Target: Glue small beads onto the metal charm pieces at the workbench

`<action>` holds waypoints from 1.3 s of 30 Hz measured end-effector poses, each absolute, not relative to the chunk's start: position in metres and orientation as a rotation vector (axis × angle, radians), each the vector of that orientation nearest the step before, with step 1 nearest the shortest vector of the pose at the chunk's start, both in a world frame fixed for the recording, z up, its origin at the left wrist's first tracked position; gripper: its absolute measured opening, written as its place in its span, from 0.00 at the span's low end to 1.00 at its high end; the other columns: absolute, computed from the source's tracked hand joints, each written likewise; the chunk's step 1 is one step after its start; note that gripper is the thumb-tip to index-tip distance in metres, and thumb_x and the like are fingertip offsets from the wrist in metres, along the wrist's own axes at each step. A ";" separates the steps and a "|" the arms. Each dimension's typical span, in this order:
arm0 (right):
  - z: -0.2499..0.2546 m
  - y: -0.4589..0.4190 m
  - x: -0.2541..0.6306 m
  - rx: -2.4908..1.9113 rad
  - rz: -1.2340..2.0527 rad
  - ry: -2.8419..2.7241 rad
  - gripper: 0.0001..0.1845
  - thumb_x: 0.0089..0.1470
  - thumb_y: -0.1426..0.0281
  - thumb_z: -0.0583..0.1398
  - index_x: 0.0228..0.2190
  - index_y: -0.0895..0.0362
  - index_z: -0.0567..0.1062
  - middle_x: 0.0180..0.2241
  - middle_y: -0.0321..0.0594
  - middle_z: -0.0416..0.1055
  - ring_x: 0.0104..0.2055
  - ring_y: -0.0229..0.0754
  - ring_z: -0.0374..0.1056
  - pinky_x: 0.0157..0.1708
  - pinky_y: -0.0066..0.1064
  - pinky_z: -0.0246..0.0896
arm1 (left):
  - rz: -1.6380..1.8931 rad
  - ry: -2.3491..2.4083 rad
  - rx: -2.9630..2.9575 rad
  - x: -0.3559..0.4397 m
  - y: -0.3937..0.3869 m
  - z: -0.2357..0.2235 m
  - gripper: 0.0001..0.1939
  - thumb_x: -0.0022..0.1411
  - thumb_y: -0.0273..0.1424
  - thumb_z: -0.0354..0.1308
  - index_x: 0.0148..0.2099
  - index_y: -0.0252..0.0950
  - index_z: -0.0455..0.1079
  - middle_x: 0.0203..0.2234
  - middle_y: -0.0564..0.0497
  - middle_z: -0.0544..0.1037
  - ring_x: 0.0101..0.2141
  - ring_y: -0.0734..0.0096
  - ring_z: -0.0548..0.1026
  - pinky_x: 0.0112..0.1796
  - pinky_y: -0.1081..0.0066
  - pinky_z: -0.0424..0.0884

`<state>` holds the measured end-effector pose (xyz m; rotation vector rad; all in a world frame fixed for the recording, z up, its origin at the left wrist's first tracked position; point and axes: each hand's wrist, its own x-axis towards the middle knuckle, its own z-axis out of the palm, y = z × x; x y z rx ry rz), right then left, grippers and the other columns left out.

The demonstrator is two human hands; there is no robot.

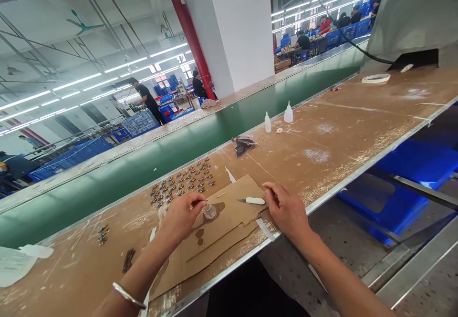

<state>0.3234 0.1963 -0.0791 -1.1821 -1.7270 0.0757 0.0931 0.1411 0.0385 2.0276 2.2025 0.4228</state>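
Note:
My left hand [186, 210] has its thumb and forefinger pinched together at the mouth of a small clear jar [210, 211]. Anything between those fingertips is too small to make out. The jar stands on a flat piece of brown cardboard [232, 219], with dark wet stains around it. At the cardboard's right edge, my right hand [285, 206] is closed with fingers curled; what they hold, if anything, is hidden. Just left of it lies a white-handled knife [255, 201], blade pointing left. Several small blue-and-gold pieces [182, 181] lie in rows beyond my left hand.
Two white squeeze bottles [288, 113] and a dark scrap in a plastic bag [243, 145] stand and lie farther along the bench. A tape roll [375, 78] is at far right. Dark brown pieces [128, 260] lie at left. A green conveyor belt [229, 124] runs behind.

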 end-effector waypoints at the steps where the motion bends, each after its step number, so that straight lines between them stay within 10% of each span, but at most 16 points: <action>1: -0.079 0.196 0.323 -1.179 0.080 -1.726 0.14 0.59 0.70 0.47 0.38 0.56 0.71 0.32 0.38 0.71 0.33 0.38 0.66 0.32 0.27 0.55 | 0.427 2.207 2.029 0.093 0.141 0.038 0.11 0.55 0.34 0.50 0.30 0.39 0.73 0.27 0.54 0.79 0.30 0.68 0.74 0.34 0.70 0.65; 27: -0.076 0.195 0.324 -1.185 0.081 -1.695 0.13 0.58 0.69 0.47 0.37 0.55 0.71 0.32 0.36 0.71 0.31 0.36 0.67 0.29 0.27 0.56 | 0.308 2.050 2.315 0.098 0.141 0.040 0.12 0.57 0.29 0.48 0.28 0.38 0.72 0.28 0.50 0.76 0.32 0.68 0.71 0.36 0.69 0.63; 39: -0.084 0.195 0.329 -1.155 0.225 -1.615 0.19 0.54 0.54 0.48 0.34 0.51 0.73 0.28 0.40 0.73 0.25 0.39 0.67 0.24 0.32 0.57 | 1.223 2.021 1.158 0.046 0.028 0.046 0.12 0.47 0.40 0.62 0.29 0.36 0.74 0.23 0.54 0.75 0.27 0.74 0.69 0.32 0.74 0.64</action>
